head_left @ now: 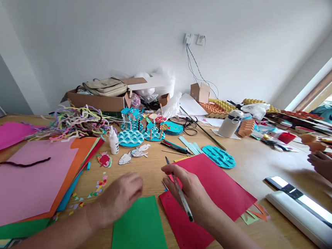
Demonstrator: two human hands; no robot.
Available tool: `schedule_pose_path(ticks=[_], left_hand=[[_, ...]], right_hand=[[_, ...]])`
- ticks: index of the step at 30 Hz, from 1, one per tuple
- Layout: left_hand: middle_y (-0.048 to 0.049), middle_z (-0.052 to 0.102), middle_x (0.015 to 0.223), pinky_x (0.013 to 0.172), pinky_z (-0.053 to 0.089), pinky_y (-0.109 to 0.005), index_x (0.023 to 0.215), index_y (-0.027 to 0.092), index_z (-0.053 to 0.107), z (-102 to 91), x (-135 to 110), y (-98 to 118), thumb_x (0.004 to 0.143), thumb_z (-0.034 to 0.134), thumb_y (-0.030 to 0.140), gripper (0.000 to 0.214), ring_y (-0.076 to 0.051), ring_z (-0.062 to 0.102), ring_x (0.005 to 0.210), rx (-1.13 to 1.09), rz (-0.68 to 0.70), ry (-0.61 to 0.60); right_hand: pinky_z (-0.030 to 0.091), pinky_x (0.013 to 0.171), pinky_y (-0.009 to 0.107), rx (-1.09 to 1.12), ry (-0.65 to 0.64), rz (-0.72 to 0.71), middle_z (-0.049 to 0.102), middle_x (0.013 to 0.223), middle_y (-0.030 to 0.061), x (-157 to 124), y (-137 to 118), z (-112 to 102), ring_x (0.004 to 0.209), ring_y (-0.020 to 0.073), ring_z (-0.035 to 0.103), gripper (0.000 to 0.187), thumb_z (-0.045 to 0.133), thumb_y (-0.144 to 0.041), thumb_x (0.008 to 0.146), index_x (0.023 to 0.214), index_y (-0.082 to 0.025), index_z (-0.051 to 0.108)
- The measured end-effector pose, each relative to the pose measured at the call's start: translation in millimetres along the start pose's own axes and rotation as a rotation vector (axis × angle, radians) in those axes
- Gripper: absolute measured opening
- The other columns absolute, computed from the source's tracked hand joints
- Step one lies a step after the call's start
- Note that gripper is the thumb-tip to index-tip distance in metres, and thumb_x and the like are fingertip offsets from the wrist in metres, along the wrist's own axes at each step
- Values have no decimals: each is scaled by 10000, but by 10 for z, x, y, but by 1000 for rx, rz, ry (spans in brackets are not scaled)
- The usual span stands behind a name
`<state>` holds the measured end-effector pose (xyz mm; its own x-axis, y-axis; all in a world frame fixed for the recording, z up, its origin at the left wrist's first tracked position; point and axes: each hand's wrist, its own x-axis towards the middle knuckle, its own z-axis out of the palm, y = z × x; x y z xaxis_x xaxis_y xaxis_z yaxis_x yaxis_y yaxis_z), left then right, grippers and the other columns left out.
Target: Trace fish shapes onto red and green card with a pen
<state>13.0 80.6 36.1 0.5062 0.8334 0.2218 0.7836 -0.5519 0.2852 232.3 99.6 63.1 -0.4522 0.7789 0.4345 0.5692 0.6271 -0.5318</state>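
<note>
One pen in right hand, one red sheet, one green sheet

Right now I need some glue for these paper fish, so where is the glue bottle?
In the head view, the white glue bottle stands left of centre on the table, between the stacked coloured paper and the paper fish.

— Where's the right hand?
— Resting on the red sheet, a pen in its grip.
— And the left hand?
— Loosely curled, holding nothing, just over the top edge of the green sheet on the worktop.
</note>
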Motion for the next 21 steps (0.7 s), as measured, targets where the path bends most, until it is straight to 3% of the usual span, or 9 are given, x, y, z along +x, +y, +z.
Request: schedule_pose_path(ticks=[3,6,9,12,16,21], left_hand=[[-36,596,821,713,470,-289,738,165,556,-146,144,-352,908,464,143,194,-174,574,790,36,-136,34],[-53,618,991,816,465,-318,915,181,603,-207,265,-663,889,463,85,172,-183,582,921,75,-256,28],[-76,585,1129,872,471,-412,1085,166,583,-170,382,-869,910,559,216,184,-221,568,1020,121,-322,-48],[-88,561,1181,861,487,-452,1145,155,562,-108,517,-985,915,577,310,277,-239,572,1029,158,-358,-152],[-90,559,1186,841,502,-436,1165,162,553,-68,686,-1082,921,568,313,287,-231,582,1006,181,-392,-269],[-89,561,1177,827,509,-429,1170,161,549,-59,773,-1149,922,566,316,292,-227,588,990,194,-422,-324]], right_hand=[[448,584,217,99,33,-9,647,738,30,120,-6,154,628,134,593,144,444,-255,902,930,-180,563],[442,581,206,147,80,6,641,717,22,137,71,284,623,124,588,149,441,-237,892,905,-175,576],[449,584,205,167,104,20,658,735,24,101,168,346,637,128,601,145,453,-217,879,897,-180,592],[446,557,198,158,125,4,650,718,19,69,246,355,600,123,592,152,444,-213,878,880,-182,593],[461,574,208,150,114,4,660,740,39,57,311,344,617,130,603,157,427,-213,889,871,-177,579],[456,575,213,160,93,6,660,720,33,51,324,363,594,127,586,140,437,-207,886,866,-181,573]])
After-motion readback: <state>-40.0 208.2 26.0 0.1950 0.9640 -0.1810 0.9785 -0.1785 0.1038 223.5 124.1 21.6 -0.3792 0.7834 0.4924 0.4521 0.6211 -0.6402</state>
